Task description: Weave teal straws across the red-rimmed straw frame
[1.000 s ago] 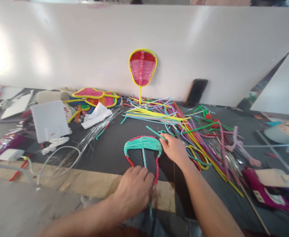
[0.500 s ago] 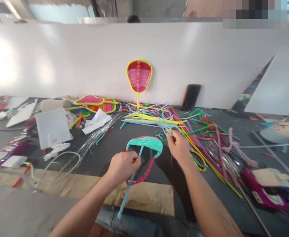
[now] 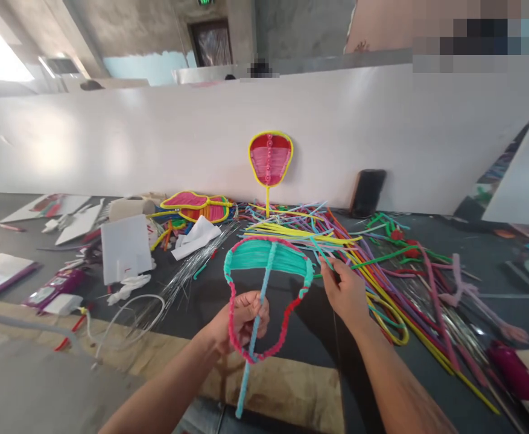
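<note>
My left hand (image 3: 234, 319) is closed round the light blue stem of a fan-shaped pipe-cleaner frame (image 3: 283, 325). Pink and red pipe cleaner wraps the frame's lower outline, and teal strands (image 3: 246, 255) fill its top. The frame stands nearly upright, facing me, its stem pointing down over the table's front edge. To the right of it, my right hand (image 3: 348, 295) pinches a short teal pipe cleaner (image 3: 319, 248) between thumb and fingers. That strand's upper end points toward the pile behind; whether it joins the frame I cannot tell.
A finished pink fan shape with yellow edging (image 3: 271, 160) stands against the white partition (image 3: 178, 138). A phone (image 3: 368, 191) leans there too. Loose pipe cleaners (image 3: 309, 232) lie behind and right of my hands. White paper (image 3: 196, 236), metallic strands (image 3: 185, 265) and a purple device (image 3: 56, 286) lie left.
The fan-shaped frame has turned from lying tilted to facing me, and my left hand has rotated with it. My right hand keeps its pinch. The view has tilted up and shifted left.
</note>
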Demonstrator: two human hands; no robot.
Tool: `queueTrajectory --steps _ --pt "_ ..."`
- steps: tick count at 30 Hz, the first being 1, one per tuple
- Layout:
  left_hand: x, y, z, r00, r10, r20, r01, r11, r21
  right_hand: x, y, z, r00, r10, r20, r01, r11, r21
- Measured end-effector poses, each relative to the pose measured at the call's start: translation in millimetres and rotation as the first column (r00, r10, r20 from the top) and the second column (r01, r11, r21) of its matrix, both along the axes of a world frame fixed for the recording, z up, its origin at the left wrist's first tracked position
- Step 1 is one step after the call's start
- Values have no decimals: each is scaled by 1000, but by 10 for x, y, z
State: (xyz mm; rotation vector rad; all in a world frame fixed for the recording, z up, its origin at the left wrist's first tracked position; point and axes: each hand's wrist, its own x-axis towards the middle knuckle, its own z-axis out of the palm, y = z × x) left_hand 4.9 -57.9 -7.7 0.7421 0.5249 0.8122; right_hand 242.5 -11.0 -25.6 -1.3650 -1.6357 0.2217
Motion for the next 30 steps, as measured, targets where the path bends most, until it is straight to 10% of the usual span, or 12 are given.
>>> queueTrajectory --steps 5,11,16,24,30 --pt "5 -32 -58 994 -66 84 71 996 -60 -22 -50 123 983 -17 -183 -5 993 -121" --pt "4 -59 -115 984 -165 62 172 977 -128 -102 -174 348 774 89 -627 -367 870 -330" --pt "33 -74 -109 979 -205 -3 201 965 -167 -156 -231 449 700 198 -686 -580 718 -385" --pt "1 -82 -133 965 -225 -136 207 970 -130 -186 -219 358 600 86 -795 -637 653 -410" --pt "179 -47 -8 989 23 -145 -19 999 34 -260 -252 339 613 168 -772 -697 575 -428"
